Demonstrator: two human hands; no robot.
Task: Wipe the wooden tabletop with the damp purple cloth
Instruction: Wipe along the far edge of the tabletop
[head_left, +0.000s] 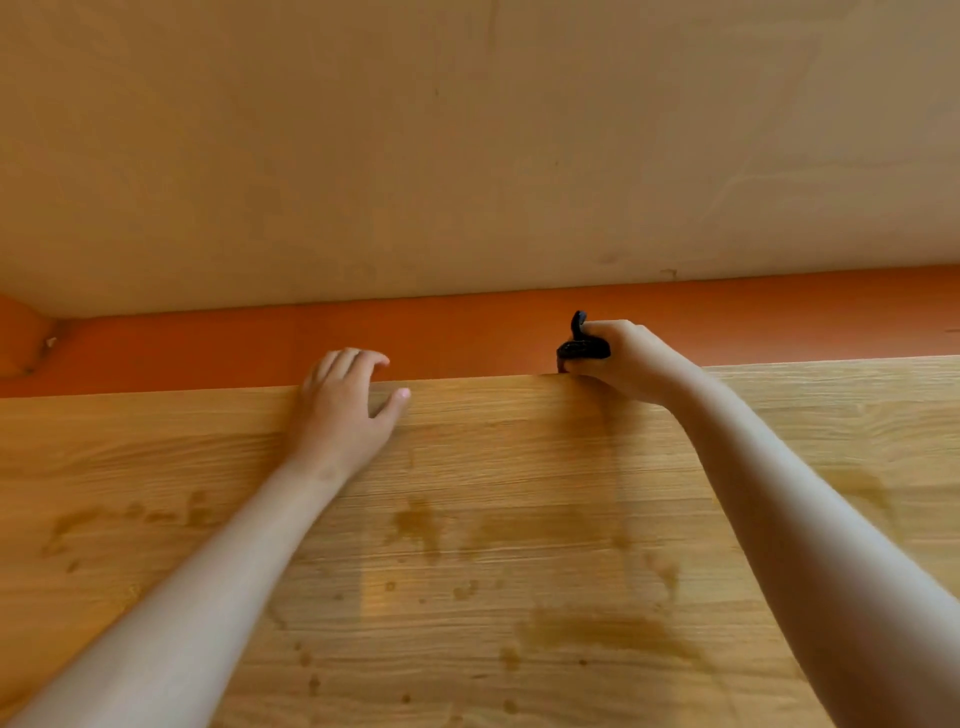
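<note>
The wooden tabletop fills the lower half of the view, with darker damp streaks and spots across its middle. My right hand is at the table's far edge, closed around a small bunched dark cloth that looks almost black here; only a bit of it sticks out past my fingers. My left hand lies flat on the tabletop by the far edge, fingers spread and curling over the edge, holding nothing.
Beyond the table's far edge runs an orange band of floor or skirting, and above it a plain beige wall. A rounded orange object sits at the far left corner.
</note>
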